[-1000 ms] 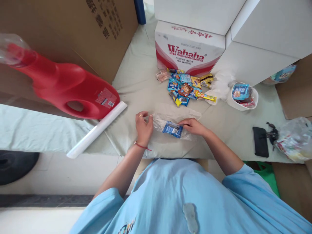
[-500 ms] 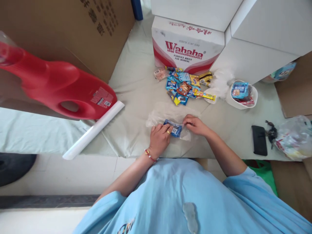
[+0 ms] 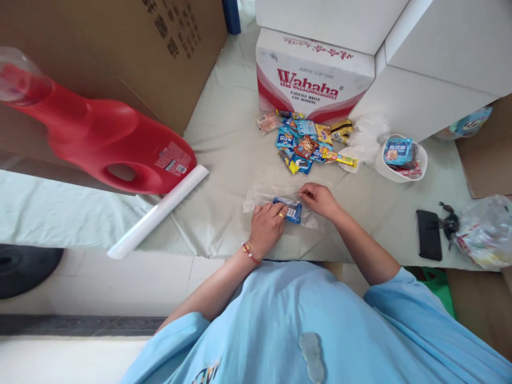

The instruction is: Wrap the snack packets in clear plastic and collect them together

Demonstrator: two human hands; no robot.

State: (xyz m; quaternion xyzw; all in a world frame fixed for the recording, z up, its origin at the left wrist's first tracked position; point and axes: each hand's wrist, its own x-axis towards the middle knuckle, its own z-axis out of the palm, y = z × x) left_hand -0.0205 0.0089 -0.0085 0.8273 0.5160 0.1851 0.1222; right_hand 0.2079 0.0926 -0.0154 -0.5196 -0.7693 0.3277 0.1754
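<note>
A small blue snack packet [image 3: 295, 212] with a white barcode label lies on a sheet of thin clear plastic film or bag [image 3: 260, 193] near the table's front edge. My left hand [image 3: 267, 226], with a ring and a red bracelet, presses its fingers over the packet's left part and holds it down. At the packet's upper right, my right hand [image 3: 319, 199] has thumb and fingertips pinched together at the plastic. Farther back lies a pile of snack packets [image 3: 306, 145] in blue, yellow and brown wrappers.
A red jug-like bottle [image 3: 120, 144] and a white roll [image 3: 160, 210] lie left, before a brown carton [image 3: 132, 64]. Behind the snacks stands a Wahaha carton [image 3: 312, 80]. Rightward are a white tub [image 3: 396, 173] of packets, a phone [image 3: 429, 234], keys [image 3: 450, 221] and a plastic bag [image 3: 486, 229].
The far edge of the clear plastic has come nearer to the packet. My right hand has shifted slightly away from the packet, while my left hand stays on it.
</note>
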